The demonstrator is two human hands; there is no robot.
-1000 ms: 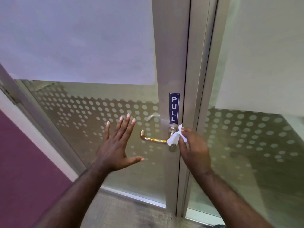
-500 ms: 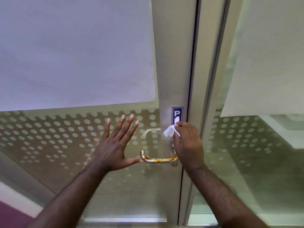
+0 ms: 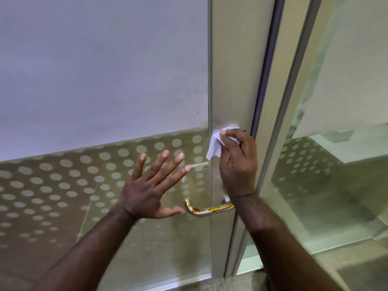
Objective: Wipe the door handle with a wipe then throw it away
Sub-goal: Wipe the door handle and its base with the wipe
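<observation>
The left hand [image 3: 147,191] is spreading flat against the dotted glass panel [image 3: 63,185], fingers wide and holding nothing, its thumb lying just left of the door handle [image 3: 206,210]. That stained, rust-marked handle is sitting below the right hand [image 3: 238,164], which is pinching a white wipe [image 3: 215,145] and pressing it to the metal door frame [image 3: 233,80], well above the handle.

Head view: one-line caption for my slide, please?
Right hand presses a white wipe on the door frame above the stained handle; left hand open.
</observation>
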